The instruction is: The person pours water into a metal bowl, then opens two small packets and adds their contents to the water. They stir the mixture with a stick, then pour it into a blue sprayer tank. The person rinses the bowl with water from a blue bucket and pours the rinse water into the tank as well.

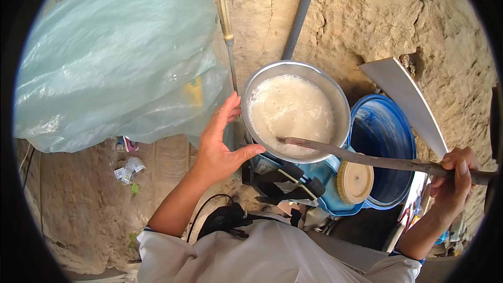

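Observation:
A round metal pot (346, 125) stands before me, holding a frothy, cream-coloured liquid (292, 108). My left hand (220, 141) is spread at the pot's left side, its thumb at the near rim and its fingers by the outer wall. Whether it bears on the pot is hard to tell. Off to the right, my right hand (454, 182) grips a long wooden stick (365, 159) near its outer end. The stick slants across the rim, and its other end dips into the liquid.
Right of the pot are a blue plastic barrel (387, 145) and a blue container with a beige screw lid (355, 181). A large translucent plastic sheet (118, 59) fills the upper left. A grey pipe (300, 15) and a thin rod (226, 19) run beyond the pot. Small litter (129, 169) lies on the earthen ground.

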`<state>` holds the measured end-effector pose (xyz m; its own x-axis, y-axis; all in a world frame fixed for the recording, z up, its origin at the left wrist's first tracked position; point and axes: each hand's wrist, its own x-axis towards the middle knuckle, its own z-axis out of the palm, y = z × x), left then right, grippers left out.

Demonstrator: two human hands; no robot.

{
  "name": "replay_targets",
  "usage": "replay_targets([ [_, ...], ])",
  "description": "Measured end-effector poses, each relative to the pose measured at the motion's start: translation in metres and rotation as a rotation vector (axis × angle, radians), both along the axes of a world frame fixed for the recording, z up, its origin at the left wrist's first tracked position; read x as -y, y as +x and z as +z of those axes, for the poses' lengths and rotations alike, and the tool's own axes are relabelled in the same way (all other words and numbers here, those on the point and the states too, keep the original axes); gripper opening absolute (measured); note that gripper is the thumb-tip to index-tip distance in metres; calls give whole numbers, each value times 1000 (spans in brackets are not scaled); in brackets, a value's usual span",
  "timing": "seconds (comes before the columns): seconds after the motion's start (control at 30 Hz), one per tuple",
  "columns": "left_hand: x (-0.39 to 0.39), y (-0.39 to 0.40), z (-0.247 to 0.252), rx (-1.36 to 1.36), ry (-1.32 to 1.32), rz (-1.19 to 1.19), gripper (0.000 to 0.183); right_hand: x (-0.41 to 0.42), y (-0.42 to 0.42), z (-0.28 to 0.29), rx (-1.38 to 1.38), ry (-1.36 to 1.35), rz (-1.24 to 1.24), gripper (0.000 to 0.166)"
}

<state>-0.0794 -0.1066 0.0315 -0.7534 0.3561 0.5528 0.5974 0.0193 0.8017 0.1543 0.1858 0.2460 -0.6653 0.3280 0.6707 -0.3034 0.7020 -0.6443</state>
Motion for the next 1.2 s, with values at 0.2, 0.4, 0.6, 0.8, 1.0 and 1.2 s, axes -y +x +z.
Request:
replay_targets([
  [0.2, 10, 0, 16, -127, -182, 41, 102, -59, 14, 18, 38, -79, -305, 31],
  [0.4, 14, -5, 40, -381, -381, 142, 68, -32, -45, -23, 8, -119, -257, 33],
  [0.6, 3, -29, 87, -527, -685, -76, 22, -23, -30, -21, 20, -133, -166, 32],
  [0.8, -83, -41, 123, -528, -1535, -359, 28, -36, -7, -8, 3, -113, -111, 31],
  [1.0, -102, -59, 132, -465, -1649, -286, 31, -10, -36, -6, 11, -153, -142, 32],
  [1.2, -52, -36, 170, -602, -1128, -40, 24, 4, -35, -18, 23, -183, -21, 28],
])
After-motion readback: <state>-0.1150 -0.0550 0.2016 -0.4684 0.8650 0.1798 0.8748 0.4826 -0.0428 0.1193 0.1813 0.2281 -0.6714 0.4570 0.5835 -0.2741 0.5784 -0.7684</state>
